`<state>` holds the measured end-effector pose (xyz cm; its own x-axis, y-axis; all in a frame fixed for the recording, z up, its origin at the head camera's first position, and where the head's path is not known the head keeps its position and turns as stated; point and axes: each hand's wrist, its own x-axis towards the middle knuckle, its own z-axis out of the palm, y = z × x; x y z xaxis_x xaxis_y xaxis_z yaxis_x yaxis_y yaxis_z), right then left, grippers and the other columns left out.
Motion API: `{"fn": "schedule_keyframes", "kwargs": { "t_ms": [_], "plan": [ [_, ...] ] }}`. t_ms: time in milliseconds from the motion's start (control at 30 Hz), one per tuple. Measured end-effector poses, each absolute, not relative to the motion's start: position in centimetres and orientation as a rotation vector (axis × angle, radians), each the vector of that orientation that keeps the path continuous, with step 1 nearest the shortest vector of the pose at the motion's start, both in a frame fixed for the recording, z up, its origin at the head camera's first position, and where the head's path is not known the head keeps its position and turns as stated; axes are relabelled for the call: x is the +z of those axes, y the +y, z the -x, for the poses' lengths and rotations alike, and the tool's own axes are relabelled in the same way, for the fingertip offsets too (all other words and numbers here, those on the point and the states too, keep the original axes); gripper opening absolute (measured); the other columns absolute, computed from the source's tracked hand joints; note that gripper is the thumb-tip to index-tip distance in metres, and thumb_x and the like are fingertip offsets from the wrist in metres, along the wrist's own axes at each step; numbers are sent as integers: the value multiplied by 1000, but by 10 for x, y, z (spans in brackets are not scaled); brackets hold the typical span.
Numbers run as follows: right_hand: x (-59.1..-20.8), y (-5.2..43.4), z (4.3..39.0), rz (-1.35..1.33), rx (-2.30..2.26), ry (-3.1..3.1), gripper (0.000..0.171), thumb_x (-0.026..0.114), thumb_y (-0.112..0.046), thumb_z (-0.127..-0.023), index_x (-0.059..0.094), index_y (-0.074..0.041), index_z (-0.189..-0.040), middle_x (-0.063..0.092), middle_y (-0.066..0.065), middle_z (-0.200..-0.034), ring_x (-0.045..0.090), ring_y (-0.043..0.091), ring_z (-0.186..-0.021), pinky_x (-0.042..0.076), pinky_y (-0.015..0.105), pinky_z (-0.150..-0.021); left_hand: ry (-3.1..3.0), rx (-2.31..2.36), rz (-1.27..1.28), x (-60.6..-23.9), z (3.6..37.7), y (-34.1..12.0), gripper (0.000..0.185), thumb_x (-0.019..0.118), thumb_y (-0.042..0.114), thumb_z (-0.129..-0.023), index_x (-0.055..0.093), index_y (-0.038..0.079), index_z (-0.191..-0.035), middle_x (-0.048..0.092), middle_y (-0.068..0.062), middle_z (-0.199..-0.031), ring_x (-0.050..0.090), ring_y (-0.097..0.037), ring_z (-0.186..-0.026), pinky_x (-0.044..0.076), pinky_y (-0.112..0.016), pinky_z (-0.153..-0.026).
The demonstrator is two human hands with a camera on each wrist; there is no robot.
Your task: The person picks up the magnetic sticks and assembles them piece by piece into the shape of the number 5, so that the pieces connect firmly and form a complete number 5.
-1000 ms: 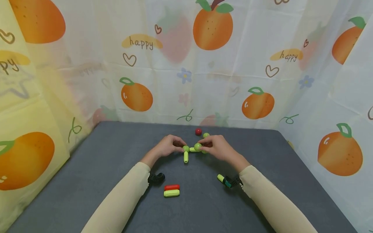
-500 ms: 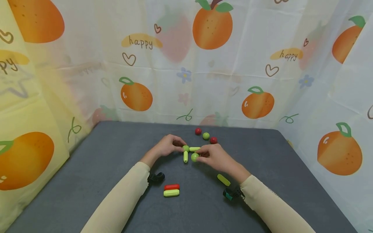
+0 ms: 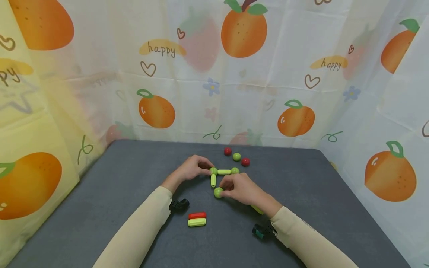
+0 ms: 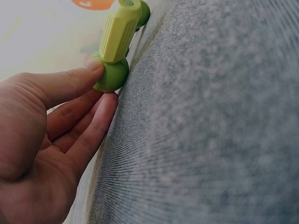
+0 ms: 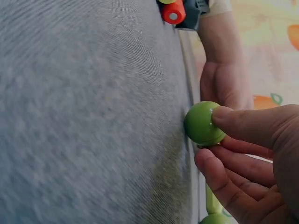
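My left hand (image 3: 192,168) pinches a green ball (image 4: 113,77) between thumb and fingers at the middle of the table. Two yellow-green rods meet that ball: one rod (image 3: 213,180) points toward me, the other rod (image 3: 224,172) runs right to a second green ball (image 3: 235,170). Just nearer to me, my right hand (image 3: 242,189) holds a loose green ball (image 5: 201,122) between thumb and fingers. That ball sits a little beyond the near end of the front rod, apart from it. In the left wrist view, the near rod's end shows a round hole.
Behind my right hand lie a red ball (image 3: 227,151), a green ball (image 3: 237,156) and another red ball (image 3: 245,161). A red rod (image 3: 197,215) and a yellow-green rod (image 3: 196,222) lie side by side in front. Another yellow-green rod (image 3: 257,209) is partly hidden by my right forearm.
My right hand has carried its green ball toward me and left, from beside the right-hand ball to near the front rod's end. My left hand keeps its hold in place.
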<state>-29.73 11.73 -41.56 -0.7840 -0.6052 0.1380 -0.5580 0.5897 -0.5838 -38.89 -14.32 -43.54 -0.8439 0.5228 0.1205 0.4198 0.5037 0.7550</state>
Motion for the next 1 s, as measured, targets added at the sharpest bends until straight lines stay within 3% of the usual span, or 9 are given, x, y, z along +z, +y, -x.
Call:
{"fn": "schedule_keyframes", "kwargs": {
  "t_ms": [1000],
  "plan": [
    [-419,102,298,1129,-940,2801,15,87,-21,-97,82,-15,-110,77,-8,-97,71,4,-85,60,29,-77,2613,1280,-820,-435,388,-142,22,84,15,-98,83,11,-120,79,1,-114,73,-19,-108,60,-40,-93]
  ]
}}
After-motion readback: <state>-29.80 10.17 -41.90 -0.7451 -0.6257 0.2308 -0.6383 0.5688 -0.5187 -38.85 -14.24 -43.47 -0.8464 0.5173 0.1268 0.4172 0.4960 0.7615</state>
